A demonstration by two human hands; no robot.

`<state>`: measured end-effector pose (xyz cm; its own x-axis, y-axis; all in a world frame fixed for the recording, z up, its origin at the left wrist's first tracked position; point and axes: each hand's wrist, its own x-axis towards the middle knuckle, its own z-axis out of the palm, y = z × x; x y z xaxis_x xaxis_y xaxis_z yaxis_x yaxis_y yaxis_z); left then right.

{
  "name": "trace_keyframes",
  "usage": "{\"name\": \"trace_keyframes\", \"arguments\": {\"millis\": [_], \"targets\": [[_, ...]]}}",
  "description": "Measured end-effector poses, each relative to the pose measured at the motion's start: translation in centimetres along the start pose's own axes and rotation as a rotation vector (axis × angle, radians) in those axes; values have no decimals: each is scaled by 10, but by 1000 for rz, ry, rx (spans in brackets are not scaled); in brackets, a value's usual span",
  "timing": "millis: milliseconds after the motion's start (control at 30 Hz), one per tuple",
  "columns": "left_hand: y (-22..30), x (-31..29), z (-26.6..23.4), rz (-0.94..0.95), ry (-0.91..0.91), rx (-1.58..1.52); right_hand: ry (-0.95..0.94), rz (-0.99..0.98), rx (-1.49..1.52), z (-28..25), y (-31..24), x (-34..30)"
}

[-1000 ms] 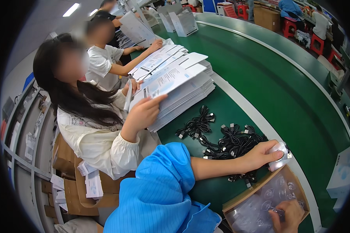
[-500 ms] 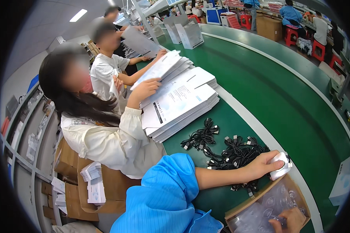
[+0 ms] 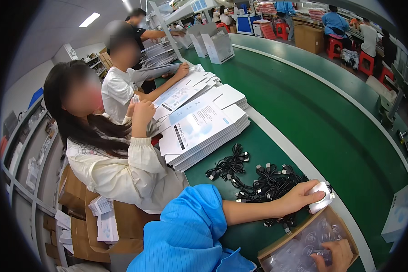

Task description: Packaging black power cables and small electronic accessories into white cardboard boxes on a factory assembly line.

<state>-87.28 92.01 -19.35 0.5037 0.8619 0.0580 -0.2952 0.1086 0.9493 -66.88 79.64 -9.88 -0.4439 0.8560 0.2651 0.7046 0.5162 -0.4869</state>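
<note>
My left hand (image 3: 301, 196), at the end of a blue sleeve, is closed around a small white device (image 3: 319, 199). A metal USB plug on a black cable (image 3: 332, 196) sticks out past its right side. Below it, my right hand (image 3: 340, 254) reaches into an open cardboard box (image 3: 281, 239) full of clear plastic pieces (image 3: 297, 249). Thumb and fingers pinch one clear plastic piece (image 3: 321, 252) there. Bundled black USB cables (image 3: 274, 183) lie in a heap left of my left hand, with a smaller bundle (image 3: 229, 164) farther left.
A stack of flat white printed boxes (image 3: 208, 131) stands at the far left of the cables. Co-workers (image 3: 118, 154) sit along that side. The green conveyor belt (image 3: 299, 109) curves past on the right, behind a pale rail (image 3: 281, 140). Cartons (image 3: 127, 226) stand at lower left.
The nearest co-worker's hand has drawn back from the stack, and a sheet there has been lowered. The view has shifted slightly. My hands keep the same places, left on the device, right in the box.
</note>
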Motion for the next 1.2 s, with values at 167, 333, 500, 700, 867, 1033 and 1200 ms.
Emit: {"name": "trace_keyframes", "arguments": {"millis": [167,333,500,700,867,1033,1200], "targets": [[-4,1,-4,30,-33,-34,-10,-20,9,3,10,-4],[-1,2,-8,5,-26,-34,61,-1,-54,5,3,16],[-1,5,-11,24,-17,-33,11,112,-51,5,5,17],[-2,7,-13,20,-22,-49,18,101,2,5,8,12],[-1,6,-12,23,-22,-49,-5,97,-67,8,8,20],[4,5,-15,-1,-12,-22,39,-6,1,7,17,4],[0,10,-2,-2,-67,-74,58,-106,0,7,13,-4]]}}
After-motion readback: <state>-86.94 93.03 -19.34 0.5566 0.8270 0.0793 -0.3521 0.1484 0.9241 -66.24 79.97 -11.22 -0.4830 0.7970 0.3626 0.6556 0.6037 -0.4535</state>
